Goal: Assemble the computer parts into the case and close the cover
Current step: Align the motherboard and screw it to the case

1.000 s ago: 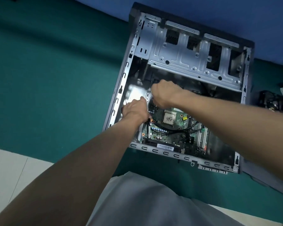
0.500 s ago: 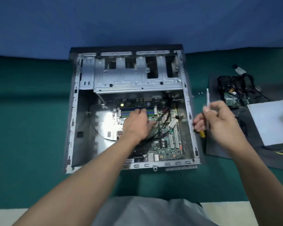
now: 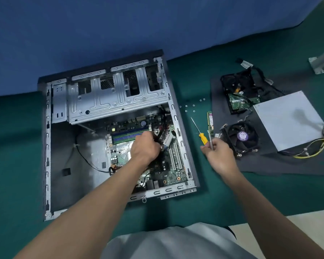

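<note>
Steel case [image 3: 47, 146]: lies on its side on the green mat [image 3: 17, 156], cover off, open face up toward us.
Drive cage [image 3: 116, 101]: bare metal, across the far end of the case.
Board [image 3: 176, 176]: flat on the case floor, right half; we see card slots along its right edge.
Left hand [image 3: 144, 148]: down on the board by the memory slots [image 3: 127, 134], fingers curled round black cables [image 3: 160, 128] that run up toward the cage.
Right hand [image 3: 219, 156]: outside the case, over the mat, fingertips pinching a thin grey rod [image 3: 210, 141] that points away from us.
Screwdriver [image 3: 203, 137]: yellow handle, on the mat, tip pointing away. Handle end meets the right fingertips; we can't tell if it's gripped too.
Screws [image 3: 193, 106]: loose scatter on the mat, just right of the case.
Memory stick [image 3: 210, 120]: at the left edge of the black sheet [image 3: 269, 165], beyond the rod.
Fan [image 3: 242, 136]: on the sheet, just right of the right hand.
Hard drive [image 3: 239, 98]: on the sheet, far side, circuit side up.
Power supply [image 3: 288, 118]: grey box right of the fan, yellow wires [image 3: 314, 151] trailing off its near right corner.
</note>
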Available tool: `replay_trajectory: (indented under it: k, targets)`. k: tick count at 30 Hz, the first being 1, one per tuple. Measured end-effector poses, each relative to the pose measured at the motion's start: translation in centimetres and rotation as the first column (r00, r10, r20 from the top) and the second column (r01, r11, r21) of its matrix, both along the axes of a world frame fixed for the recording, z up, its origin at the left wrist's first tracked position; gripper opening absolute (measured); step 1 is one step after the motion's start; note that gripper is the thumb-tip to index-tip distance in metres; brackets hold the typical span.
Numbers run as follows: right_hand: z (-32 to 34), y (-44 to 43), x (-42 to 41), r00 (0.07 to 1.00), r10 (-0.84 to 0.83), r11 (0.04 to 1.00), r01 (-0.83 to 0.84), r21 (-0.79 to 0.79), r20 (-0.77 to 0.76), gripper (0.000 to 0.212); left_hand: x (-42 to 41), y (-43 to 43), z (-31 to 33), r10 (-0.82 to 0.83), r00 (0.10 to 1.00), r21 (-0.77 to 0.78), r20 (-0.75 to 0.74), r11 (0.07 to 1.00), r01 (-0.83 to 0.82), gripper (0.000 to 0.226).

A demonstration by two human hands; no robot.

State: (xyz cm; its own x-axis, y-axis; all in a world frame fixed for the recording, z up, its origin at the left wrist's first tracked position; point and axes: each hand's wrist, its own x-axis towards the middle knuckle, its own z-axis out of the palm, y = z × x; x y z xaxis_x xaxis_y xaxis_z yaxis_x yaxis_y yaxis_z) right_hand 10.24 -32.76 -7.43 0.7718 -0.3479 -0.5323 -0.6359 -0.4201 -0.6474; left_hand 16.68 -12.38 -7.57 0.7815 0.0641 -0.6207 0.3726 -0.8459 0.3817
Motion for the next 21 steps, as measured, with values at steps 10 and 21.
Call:
replay_trajectory:
  k: [10, 21]
  targets:
    - [-3.4, 2.2, 1.3, 0.982, 0.182, 0.979, -0.186, -0.079, -0.056, 0.03, 2.1, 4.7, 3.8, 0.098, 0.919, 0.064, 0.383, 0.989, -0.132, 0.021]
    - [-4.4, 2.6, 2.1, 0.966, 0.232, 0.933, -0.254, -0.255, -0.114, 0.018, 0.0, 8.4, 2.8, -0.103, 0.987, 0.443, 0.122, 0.896, 0.038, 0.023]
